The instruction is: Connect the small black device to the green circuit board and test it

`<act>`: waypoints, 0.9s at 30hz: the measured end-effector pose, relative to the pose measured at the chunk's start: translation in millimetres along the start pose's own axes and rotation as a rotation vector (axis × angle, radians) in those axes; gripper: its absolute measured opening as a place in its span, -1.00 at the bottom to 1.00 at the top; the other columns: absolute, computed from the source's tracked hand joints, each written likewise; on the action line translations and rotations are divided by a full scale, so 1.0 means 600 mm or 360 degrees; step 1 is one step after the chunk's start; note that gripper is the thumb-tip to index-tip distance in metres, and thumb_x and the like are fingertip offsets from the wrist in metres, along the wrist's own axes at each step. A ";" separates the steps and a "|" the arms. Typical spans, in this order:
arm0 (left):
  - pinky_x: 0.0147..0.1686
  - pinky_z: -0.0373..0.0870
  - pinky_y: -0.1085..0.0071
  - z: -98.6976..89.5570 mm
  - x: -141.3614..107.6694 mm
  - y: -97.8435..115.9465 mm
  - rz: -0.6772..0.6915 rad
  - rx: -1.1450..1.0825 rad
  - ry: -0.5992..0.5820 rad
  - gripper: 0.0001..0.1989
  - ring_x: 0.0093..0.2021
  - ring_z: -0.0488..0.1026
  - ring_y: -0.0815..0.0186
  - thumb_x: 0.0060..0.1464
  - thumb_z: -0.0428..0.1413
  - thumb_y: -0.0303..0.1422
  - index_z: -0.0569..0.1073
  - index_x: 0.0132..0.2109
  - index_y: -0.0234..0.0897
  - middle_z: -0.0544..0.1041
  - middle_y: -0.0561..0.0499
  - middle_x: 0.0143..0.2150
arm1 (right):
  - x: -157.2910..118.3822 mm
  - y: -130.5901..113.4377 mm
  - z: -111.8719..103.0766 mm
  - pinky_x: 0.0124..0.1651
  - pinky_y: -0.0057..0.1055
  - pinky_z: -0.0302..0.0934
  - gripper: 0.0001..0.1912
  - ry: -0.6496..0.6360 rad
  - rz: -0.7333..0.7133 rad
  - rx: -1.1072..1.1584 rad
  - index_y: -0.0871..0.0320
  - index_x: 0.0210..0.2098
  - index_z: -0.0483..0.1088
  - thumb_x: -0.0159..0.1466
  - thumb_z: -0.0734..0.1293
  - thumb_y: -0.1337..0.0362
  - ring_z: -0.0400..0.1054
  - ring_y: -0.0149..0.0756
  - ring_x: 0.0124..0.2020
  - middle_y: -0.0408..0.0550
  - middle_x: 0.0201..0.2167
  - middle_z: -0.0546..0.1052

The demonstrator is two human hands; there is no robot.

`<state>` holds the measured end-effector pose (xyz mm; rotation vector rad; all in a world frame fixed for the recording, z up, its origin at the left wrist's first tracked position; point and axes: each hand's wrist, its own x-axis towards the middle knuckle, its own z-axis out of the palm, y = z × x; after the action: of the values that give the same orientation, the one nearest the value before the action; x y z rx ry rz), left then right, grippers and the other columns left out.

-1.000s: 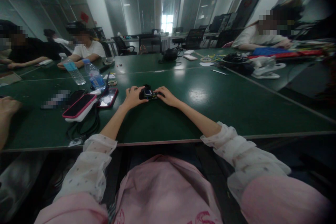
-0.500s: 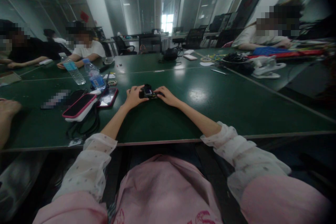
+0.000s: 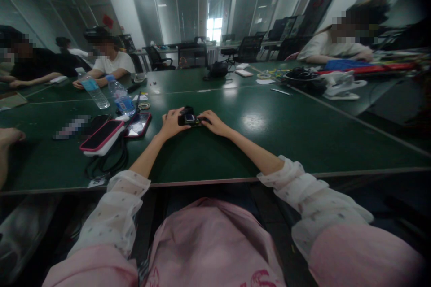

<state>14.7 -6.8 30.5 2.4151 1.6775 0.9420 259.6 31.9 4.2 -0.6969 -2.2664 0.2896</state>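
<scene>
Between my two hands, on the green table (image 3: pixel 208 157), is a small black device with a little lit screen (image 3: pixel 190 118); its exact kind is too small to tell. My left hand (image 3: pixel 172 123) is closed round its left side, thumb along the near edge and fingers over the far side. At the right side, my right hand (image 3: pixel 213 122) has its fingertips and thumb pinched on the device's edge. The fingers partly hide both ends of it.
Left of my hands lie phones in pink cases (image 3: pixel 103 135), another phone (image 3: pixel 138 124), a black cable (image 3: pixel 111 161) and plastic bottles (image 3: pixel 123 98). A person's hand (image 3: pixel 11 136) rests at the far left. Across sit other people; a black headset-like bundle (image 3: pixel 303 80) lies right.
The small device and my hands stay almost where they were. At the far left, the other person's hand has shifted slightly.
</scene>
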 end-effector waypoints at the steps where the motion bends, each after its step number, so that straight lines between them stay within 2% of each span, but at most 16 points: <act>1: 0.11 -0.03 0.05 -0.001 0.000 0.000 0.0003 0.0014 0.0000 -0.15 0.21 0.11 -0.07 -0.15 0.25 -0.06 0.15 0.27 -0.13 0.29 -0.20 0.18 | 0.000 0.000 0.000 0.09 -0.08 0.14 -0.70 -0.0003 -0.0004 -0.0005 0.10 0.02 0.33 0.33 0.17 0.23 0.21 -0.13 0.01 0.06 -0.08 0.34; 9: 0.12 -0.05 0.05 -0.013 0.000 0.002 0.0007 0.0088 0.0028 -0.24 0.21 0.10 -0.06 -0.08 0.16 0.03 0.22 0.24 -0.11 0.31 -0.17 0.19 | 0.000 -0.005 -0.002 0.09 -0.08 0.13 -0.70 -0.0017 0.0018 -0.0029 0.09 0.03 0.33 0.32 0.19 0.24 0.20 -0.13 0.01 0.06 -0.07 0.33; 16: 0.17 -0.05 0.06 -0.029 0.003 0.005 -0.0039 -0.0015 0.0246 -0.28 0.23 0.13 -0.03 -0.04 0.10 0.09 0.28 0.21 -0.14 0.33 -0.18 0.16 | -0.001 -0.007 -0.003 0.09 -0.04 0.12 -0.69 -0.0009 0.0026 -0.0013 0.06 0.03 0.34 0.31 0.20 0.24 0.19 -0.10 0.01 0.05 -0.07 0.33; 18: 0.19 -0.04 0.07 -0.031 0.008 0.003 -0.0086 -0.0166 0.0322 -0.34 0.22 0.16 0.01 0.01 0.06 0.09 0.32 0.18 -0.14 0.36 -0.16 0.13 | -0.001 -0.006 -0.003 0.08 -0.05 0.13 -0.68 0.0003 0.0025 -0.0018 0.08 0.04 0.34 0.30 0.21 0.24 0.19 -0.10 0.01 0.06 -0.08 0.34; 21: 0.18 0.07 0.15 -0.029 0.018 -0.002 -0.0154 -0.0593 0.0405 -0.39 0.19 0.25 0.08 0.07 -0.01 0.09 0.34 0.15 -0.17 0.39 -0.13 0.11 | -0.002 -0.005 -0.002 0.07 -0.07 0.14 -0.65 0.0006 0.0042 -0.0014 0.09 0.07 0.32 0.29 0.22 0.24 0.19 -0.11 0.00 0.06 -0.09 0.34; 24: 0.13 0.18 0.25 -0.020 0.026 -0.010 -0.0211 -0.1053 0.0407 -0.38 0.14 0.32 0.15 0.11 -0.07 0.09 0.32 0.15 -0.22 0.40 -0.12 0.12 | -0.003 -0.002 -0.001 0.07 -0.07 0.14 -0.63 -0.0002 0.0059 0.0001 0.07 0.09 0.31 0.29 0.22 0.21 0.19 -0.12 0.00 0.05 -0.10 0.33; 27: 0.13 0.19 0.28 -0.010 0.027 -0.019 -0.0335 -0.1270 0.0373 -0.39 0.16 0.31 0.18 0.12 -0.08 0.09 0.34 0.12 -0.24 0.40 -0.13 0.14 | -0.004 -0.002 -0.001 0.07 -0.06 0.13 -0.62 -0.0007 0.0068 0.0010 0.06 0.09 0.30 0.30 0.22 0.19 0.19 -0.11 -0.01 0.05 -0.09 0.32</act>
<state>6.1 10.4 38.3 1.6239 1.2200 1.5252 261.1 29.7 3.8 -0.7424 -2.2558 0.3189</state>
